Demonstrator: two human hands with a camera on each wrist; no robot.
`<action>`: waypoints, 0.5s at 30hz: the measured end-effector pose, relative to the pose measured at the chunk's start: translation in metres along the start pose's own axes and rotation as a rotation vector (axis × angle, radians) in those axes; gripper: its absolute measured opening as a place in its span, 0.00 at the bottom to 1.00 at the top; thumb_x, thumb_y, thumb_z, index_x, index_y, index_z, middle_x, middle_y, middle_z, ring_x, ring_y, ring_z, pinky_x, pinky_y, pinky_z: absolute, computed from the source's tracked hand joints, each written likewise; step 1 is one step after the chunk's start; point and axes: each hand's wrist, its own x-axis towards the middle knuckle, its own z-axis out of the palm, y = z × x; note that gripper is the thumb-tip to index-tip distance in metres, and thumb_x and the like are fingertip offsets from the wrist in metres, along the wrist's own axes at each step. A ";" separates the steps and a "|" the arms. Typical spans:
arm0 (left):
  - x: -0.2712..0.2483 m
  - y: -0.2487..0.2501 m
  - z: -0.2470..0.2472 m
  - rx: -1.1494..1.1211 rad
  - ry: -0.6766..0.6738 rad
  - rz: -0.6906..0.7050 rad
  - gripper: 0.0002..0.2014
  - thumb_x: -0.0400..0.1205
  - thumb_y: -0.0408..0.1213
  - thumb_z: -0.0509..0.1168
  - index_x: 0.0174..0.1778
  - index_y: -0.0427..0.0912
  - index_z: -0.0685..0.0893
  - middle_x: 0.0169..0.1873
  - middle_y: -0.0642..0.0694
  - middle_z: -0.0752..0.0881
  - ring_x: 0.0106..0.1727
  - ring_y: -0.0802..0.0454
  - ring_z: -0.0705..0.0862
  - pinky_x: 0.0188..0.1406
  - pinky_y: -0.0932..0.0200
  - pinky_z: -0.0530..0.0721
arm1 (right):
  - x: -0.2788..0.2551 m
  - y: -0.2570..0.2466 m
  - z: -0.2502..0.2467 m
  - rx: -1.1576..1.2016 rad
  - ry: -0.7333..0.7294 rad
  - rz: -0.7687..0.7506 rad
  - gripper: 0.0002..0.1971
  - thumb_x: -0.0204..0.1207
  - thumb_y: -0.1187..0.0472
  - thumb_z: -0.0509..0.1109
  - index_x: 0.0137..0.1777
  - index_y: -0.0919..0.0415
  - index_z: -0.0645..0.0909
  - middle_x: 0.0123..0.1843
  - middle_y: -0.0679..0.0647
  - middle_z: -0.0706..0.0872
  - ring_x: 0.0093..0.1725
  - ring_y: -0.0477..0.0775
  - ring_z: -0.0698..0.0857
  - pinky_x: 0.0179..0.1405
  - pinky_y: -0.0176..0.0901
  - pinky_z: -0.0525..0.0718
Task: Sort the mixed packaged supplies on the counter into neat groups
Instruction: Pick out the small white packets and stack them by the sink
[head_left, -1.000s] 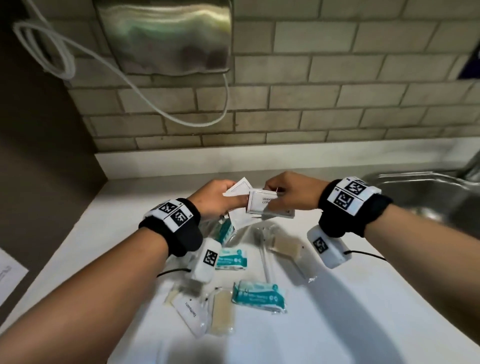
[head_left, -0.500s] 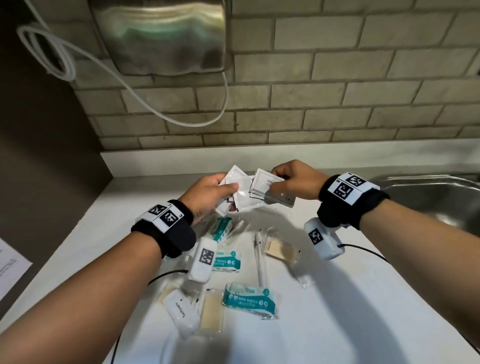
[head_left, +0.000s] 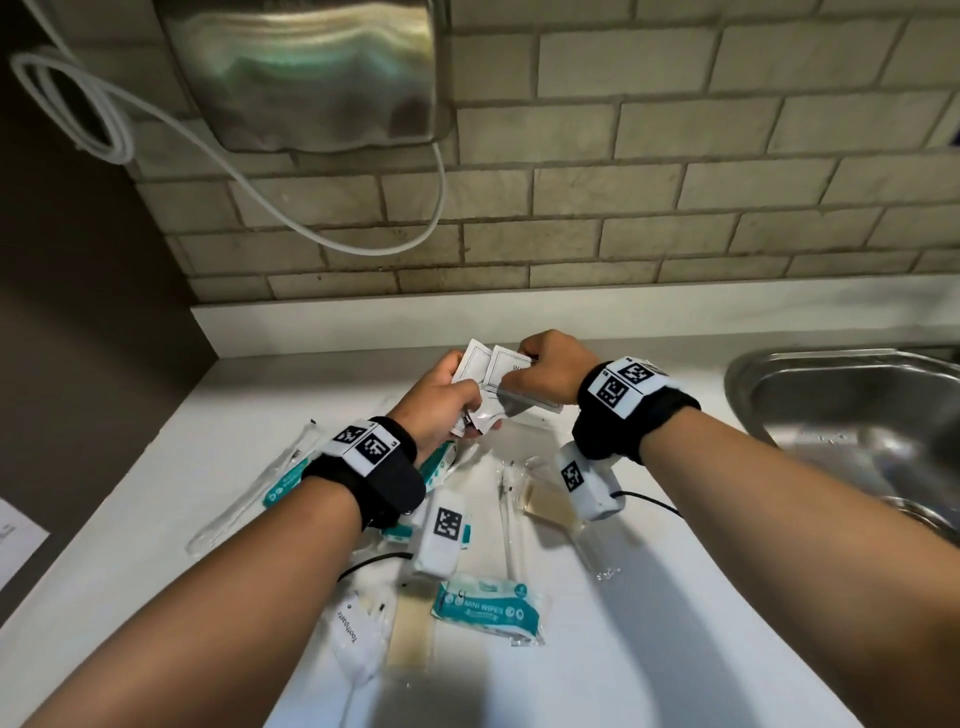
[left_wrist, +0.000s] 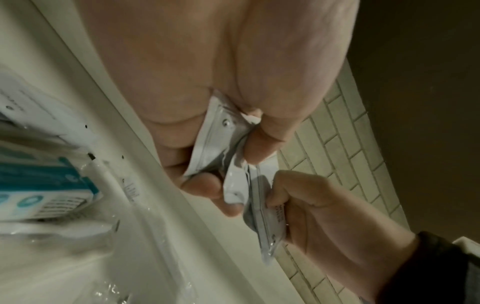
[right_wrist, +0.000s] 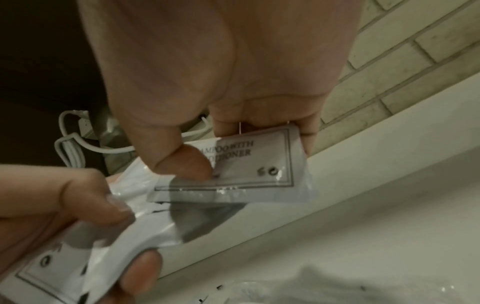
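White counter (head_left: 675, 597) under a brick wall (head_left: 675, 208), steel sink (head_left: 857, 410) off beyond the right arm, and both hands are up over the pile, meeting near the back edge. The left hand (head_left: 441, 402) has its fingers curled round a crumpled bunch of white sachets (head_left: 475, 364), while the right hand (head_left: 553, 366) pinches a shampoo sachet (right_wrist: 249, 166) between thumb and fingers, touching the left hand's bunch. Beneath the wrists lie a mini wipes pack (head_left: 488, 610), a toothpaste packet (head_left: 353, 644) and 1 long clear-wrapped stick (head_left: 511, 519).

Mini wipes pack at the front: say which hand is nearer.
Left. The left hand is up and slightly left of the mini wipes pack; the right hand is farther back, up and right.
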 end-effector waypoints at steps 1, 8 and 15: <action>0.002 -0.002 0.000 -0.004 0.016 -0.001 0.20 0.79 0.23 0.56 0.63 0.46 0.78 0.48 0.38 0.87 0.37 0.44 0.86 0.32 0.55 0.75 | 0.001 0.001 0.001 0.015 0.006 0.009 0.09 0.71 0.54 0.73 0.33 0.57 0.78 0.31 0.51 0.80 0.35 0.53 0.79 0.28 0.39 0.73; 0.007 -0.002 0.000 -0.113 -0.062 -0.056 0.28 0.82 0.64 0.56 0.68 0.47 0.82 0.65 0.32 0.83 0.55 0.38 0.81 0.39 0.52 0.72 | 0.002 0.006 0.009 0.059 0.045 -0.023 0.08 0.70 0.57 0.73 0.43 0.62 0.84 0.38 0.56 0.84 0.37 0.56 0.80 0.34 0.41 0.76; 0.012 -0.009 0.003 -0.085 0.006 -0.063 0.04 0.86 0.48 0.62 0.49 0.54 0.79 0.53 0.45 0.88 0.58 0.43 0.85 0.57 0.45 0.81 | -0.001 0.011 0.012 0.115 0.079 -0.075 0.07 0.69 0.58 0.75 0.43 0.60 0.84 0.39 0.56 0.86 0.36 0.54 0.81 0.34 0.41 0.77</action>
